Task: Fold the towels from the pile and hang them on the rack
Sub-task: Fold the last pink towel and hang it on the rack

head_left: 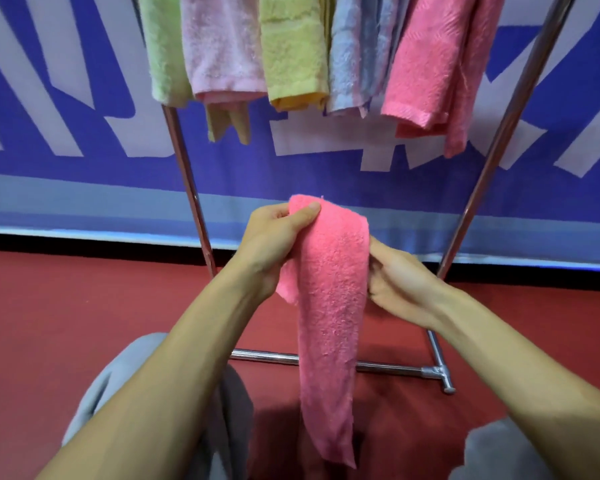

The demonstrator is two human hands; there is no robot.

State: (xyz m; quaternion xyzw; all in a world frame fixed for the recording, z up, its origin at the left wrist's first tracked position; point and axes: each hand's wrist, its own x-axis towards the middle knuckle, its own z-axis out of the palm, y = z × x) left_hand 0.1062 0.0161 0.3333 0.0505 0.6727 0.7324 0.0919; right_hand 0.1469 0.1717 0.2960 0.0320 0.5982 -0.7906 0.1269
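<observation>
A pink towel [329,306] hangs down in front of me as a long narrow strip. My left hand [274,240] pinches its top edge, thumb on the front. My right hand [402,282] grips the towel's right edge a little lower, its fingers hidden behind the cloth. Above, the metal rack [187,174] carries several hung towels: a light green one [163,50], a pale pink one [222,46], a yellow one [295,53], a blue one [357,57] and a bright pink one [430,64].
The rack's chrome base bar [388,368] lies on the red floor [66,323] just beyond the hanging towel. A blue and white banner [66,116] covers the wall behind. My grey-trousered knees [118,393] sit at the bottom.
</observation>
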